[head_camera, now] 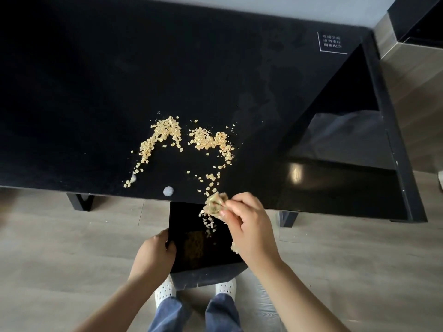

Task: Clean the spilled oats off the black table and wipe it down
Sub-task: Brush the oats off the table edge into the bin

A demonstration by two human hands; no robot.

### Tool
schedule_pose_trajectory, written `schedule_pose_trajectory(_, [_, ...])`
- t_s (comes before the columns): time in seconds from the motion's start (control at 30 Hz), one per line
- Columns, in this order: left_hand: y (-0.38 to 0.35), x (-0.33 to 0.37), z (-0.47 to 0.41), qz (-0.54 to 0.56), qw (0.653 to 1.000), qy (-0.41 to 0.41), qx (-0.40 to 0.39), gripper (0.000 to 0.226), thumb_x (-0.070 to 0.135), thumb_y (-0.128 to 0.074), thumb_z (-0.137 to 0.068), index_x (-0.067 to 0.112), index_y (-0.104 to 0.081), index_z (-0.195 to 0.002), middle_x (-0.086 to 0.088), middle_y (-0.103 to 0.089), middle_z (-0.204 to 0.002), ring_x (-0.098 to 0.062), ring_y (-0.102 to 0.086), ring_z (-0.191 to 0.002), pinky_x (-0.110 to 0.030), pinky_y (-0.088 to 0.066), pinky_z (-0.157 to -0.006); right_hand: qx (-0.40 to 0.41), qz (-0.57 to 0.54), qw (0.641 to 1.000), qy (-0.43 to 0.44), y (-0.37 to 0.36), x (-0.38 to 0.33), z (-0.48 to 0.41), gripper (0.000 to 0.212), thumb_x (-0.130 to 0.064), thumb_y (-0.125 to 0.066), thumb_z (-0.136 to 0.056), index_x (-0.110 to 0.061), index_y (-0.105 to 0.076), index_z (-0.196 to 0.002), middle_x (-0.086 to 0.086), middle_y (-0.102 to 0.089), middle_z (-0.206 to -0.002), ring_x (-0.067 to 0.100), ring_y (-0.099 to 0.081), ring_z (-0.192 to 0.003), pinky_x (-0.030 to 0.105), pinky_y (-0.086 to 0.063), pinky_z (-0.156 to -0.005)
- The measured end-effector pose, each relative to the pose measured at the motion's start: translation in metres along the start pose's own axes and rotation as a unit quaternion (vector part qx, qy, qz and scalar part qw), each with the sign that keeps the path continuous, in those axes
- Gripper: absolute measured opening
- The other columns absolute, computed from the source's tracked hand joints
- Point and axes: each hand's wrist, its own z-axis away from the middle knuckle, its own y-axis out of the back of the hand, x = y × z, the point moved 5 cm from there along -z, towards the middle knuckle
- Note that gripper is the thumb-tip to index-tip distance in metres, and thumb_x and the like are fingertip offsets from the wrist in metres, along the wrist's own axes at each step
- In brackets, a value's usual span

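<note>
View from above, looking down at a person's two bare hands at the near edge of a black table [96,92]; the right hand [249,226] hovers at that edge, fingers curled and pinching a crumpled wad [215,204] of pale greenish-beige cloth or paper (I cannot tell which), with a scrap of it showing below the palm; the left hand [155,252] sits lower and just to the left, fingers curled round the left rim of a black bin [187,212] held under the table edge. A few flakes [209,222] are blurred in mid-air directly beneath the wad, over the open bin; a patch of flakes lies inside the bin between the two hands.

The spilled oats [165,135] lie on the table beyond both hands in two main clumps: one ahead of the left hand, trailing back towards the near edge, and one ahead of the right hand; a thin scatter runs from that second clump down to the wad.

A small white dot [168,190] sits at the table edge, beyond the left hand; far beyond the right hand, a label [332,43] of white characters marks the tabletop; a lower black shelf [335,144] lies to the right of the right hand. Below the hands: grey wood floor [60,236], white perforated shoes [164,291] and blue trousers [172,315].
</note>
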Motion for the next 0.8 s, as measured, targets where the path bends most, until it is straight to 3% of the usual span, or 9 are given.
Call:
schedule_pose_trajectory(0.13, [0.003,-0.004,0.004,-0.003,1.000,-0.002,-0.005,0.026,0.008,-0.048,-0.090,0.016,-0.063,-0.109,-0.003,-0.063,-0.068,-0.018,-0.056,-0.057,-0.027,-0.037,-0.047,0.015,-0.051,0.998,-0.038,0.012,-0.006,0.003,0.016,-0.020,-0.059,-0.091,-0.008,-0.069,-0.093,-0.008,-0.056,-0.091,0.007,-0.056,-0.079,0.012,-0.042,-0.066])
schedule_pose_trajectory(0.27, [0.004,-0.007,0.006,-0.003,1.000,-0.001,-0.007,0.026,0.009,-0.048,-0.090,0.015,-0.063,-0.110,-0.002,-0.064,-0.068,-0.018,-0.058,-0.059,-0.029,-0.041,-0.050,0.124,-0.062,0.989,-0.053,0.055,-0.005,-0.032,0.006,-0.006,-0.065,-0.088,-0.008,-0.071,-0.089,-0.003,-0.059,-0.089,-0.002,-0.055,-0.080,0.008,-0.039,-0.069])
schedule_pose_trajectory(0.43, [0.001,-0.004,0.003,-0.001,1.000,-0.001,-0.003,0.028,0.009,-0.048,-0.090,0.016,-0.063,-0.112,0.001,-0.062,-0.067,-0.014,-0.055,-0.056,-0.027,-0.040,-0.049,0.203,-0.056,0.974,-0.082,0.099,0.020,-0.093,0.013,-0.015,-0.062,-0.090,-0.008,-0.071,-0.095,0.003,-0.060,-0.095,-0.003,-0.053,-0.079,0.010,-0.040,-0.071])
schedule_pose_trajectory(0.63, [-0.001,-0.001,-0.003,0.001,1.000,-0.004,0.006,0.026,0.010,-0.048,-0.089,0.017,-0.063,-0.109,0.001,-0.061,-0.068,-0.017,-0.056,-0.060,-0.024,-0.036,-0.048,0.207,-0.001,0.970,-0.129,0.101,0.067,-0.158,0.013,-0.021,-0.056,-0.091,-0.015,-0.068,-0.088,0.005,-0.061,-0.098,-0.004,-0.051,-0.077,0.004,-0.036,-0.066])
schedule_pose_trajectory(0.7, [-0.002,0.001,-0.005,0.004,1.000,-0.007,0.010,0.026,0.009,-0.048,-0.089,0.016,-0.064,-0.108,0.004,-0.059,-0.064,-0.014,-0.054,-0.058,-0.022,-0.035,-0.048,0.208,0.035,0.967,-0.142,0.094,0.079,-0.173,0.014,-0.020,-0.055,-0.092,-0.014,-0.067,-0.086,0.007,-0.060,-0.100,0.001,-0.050,-0.077,0.006,-0.034,-0.065])
schedule_pose_trajectory(0.8, [-0.003,0.003,-0.008,0.014,1.000,-0.007,0.014,0.027,0.008,-0.049,-0.088,0.017,-0.064,-0.108,0.004,-0.058,-0.063,-0.015,-0.053,-0.057,-0.021,-0.034,-0.048,0.208,0.068,0.961,-0.168,0.078,0.093,-0.187,0.018,-0.019,-0.054,-0.093,-0.007,-0.068,-0.089,0.006,-0.056,-0.102,0.017,-0.054,-0.086,0.020,-0.040,-0.071])
